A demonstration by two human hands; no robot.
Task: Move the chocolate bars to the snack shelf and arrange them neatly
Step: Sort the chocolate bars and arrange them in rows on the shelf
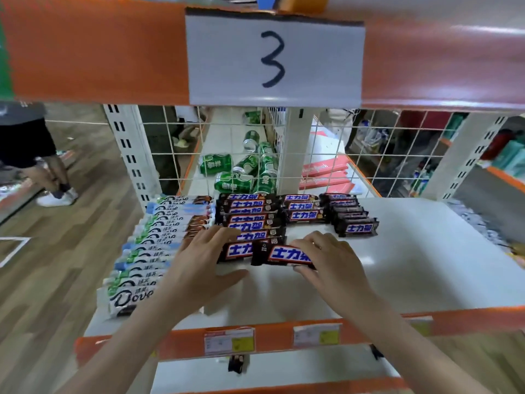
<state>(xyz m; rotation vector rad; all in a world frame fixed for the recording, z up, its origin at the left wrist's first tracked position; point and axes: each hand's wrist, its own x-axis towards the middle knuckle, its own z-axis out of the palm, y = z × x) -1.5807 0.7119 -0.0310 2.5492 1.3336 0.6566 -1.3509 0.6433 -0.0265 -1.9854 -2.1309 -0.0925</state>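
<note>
— Right hand [326, 260] pinching the loose dark bar [287, 255] by its right end, thumb under the near edge, fingers curled over the top. Left hand [199, 260] spread flat, fingertips resting on the near end of the dark column [250, 220], thumb splayed out over the white shelf [426, 265], gripping nothing.

— And the bar itself?

— Lying slightly askew at the front of the shelf, overlapping the nearest bar of that column, not yet squared up. Behind it, two shorter rows of the same bars [329, 211], and off to the left a long column of white-and-green bars [153, 243].

— Best way to finish the placement?

— Probably by lowering the right end first, then sliding the bar leftward until the edges line up with the bar behind. Worth holding the column steady with the flat left hand meanwhile, since glossy wrappers likely slip against one another.

— Any risks?

— Pushing too hard could fan the stack backward or nudge it into the white-and-green column just beside it. Better to press lightly and let go only once the label sits parallel with the rest.

— Room enough at the front?

— Seemingly yes; bare shelf between the bar and the orange front rail [284, 341].

— Anything else around?

— Green cans [241, 172] tumbled beyond the wire mesh [377, 155], and a paper sign [274, 56] marked 3 overhead.
</note>
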